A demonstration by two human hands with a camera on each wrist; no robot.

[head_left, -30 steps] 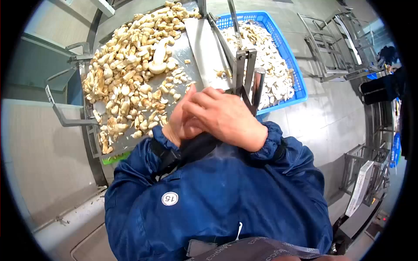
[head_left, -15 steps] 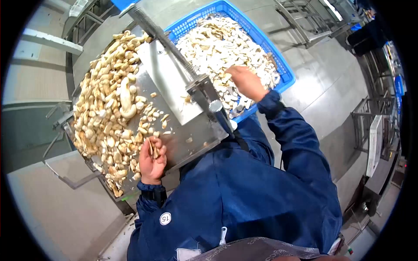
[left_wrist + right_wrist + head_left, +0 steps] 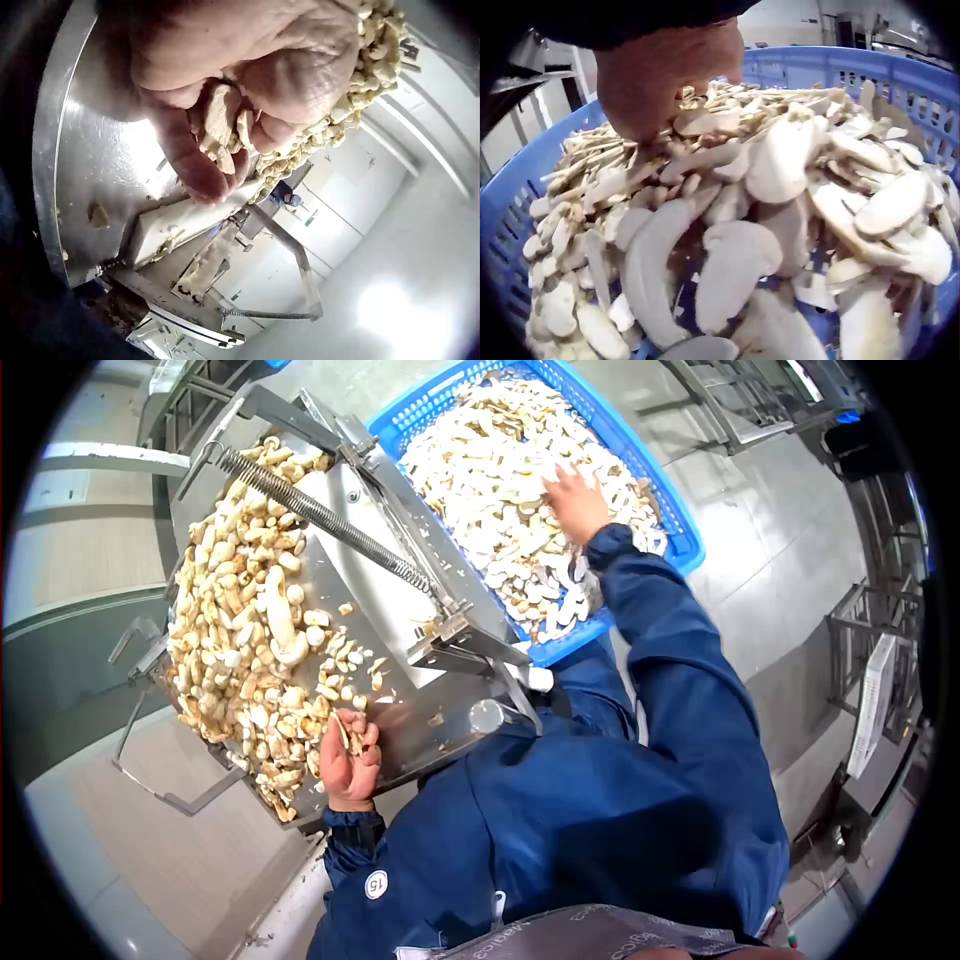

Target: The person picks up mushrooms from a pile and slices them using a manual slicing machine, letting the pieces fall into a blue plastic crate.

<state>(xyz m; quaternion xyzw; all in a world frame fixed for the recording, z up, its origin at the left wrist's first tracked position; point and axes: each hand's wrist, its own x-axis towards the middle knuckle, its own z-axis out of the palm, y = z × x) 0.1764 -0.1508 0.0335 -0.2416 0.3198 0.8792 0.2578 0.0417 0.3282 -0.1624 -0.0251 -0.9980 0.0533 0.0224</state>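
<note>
The left hand [image 3: 350, 762] has its fingers curled round several pale mushroom pieces [image 3: 221, 124], palm turned up, at the near edge of the metal table. Beside it lies a heap of whole mushrooms [image 3: 235, 610]. Over in the blue basket [image 3: 655, 475], the right hand [image 3: 578, 505] rests on sliced mushrooms [image 3: 500, 490] with its fingers spread. The right wrist view shows that hand [image 3: 664, 75] low against the slices [image 3: 739, 270], its fingertips hidden among them.
A hinged metal frame with a long spring [image 3: 330, 520] stands over a white board [image 3: 365, 575] between heap and basket. Small scraps lie on the metal table [image 3: 400, 725]. Metal racks [image 3: 735, 410] stand on the tiled floor at the right.
The hands were together near the chest, then parted: the left to the table with pieces, the right into the basket. Since then the right has shifted slightly, its fingers spreading; the hinged frame looks lifted.
</note>
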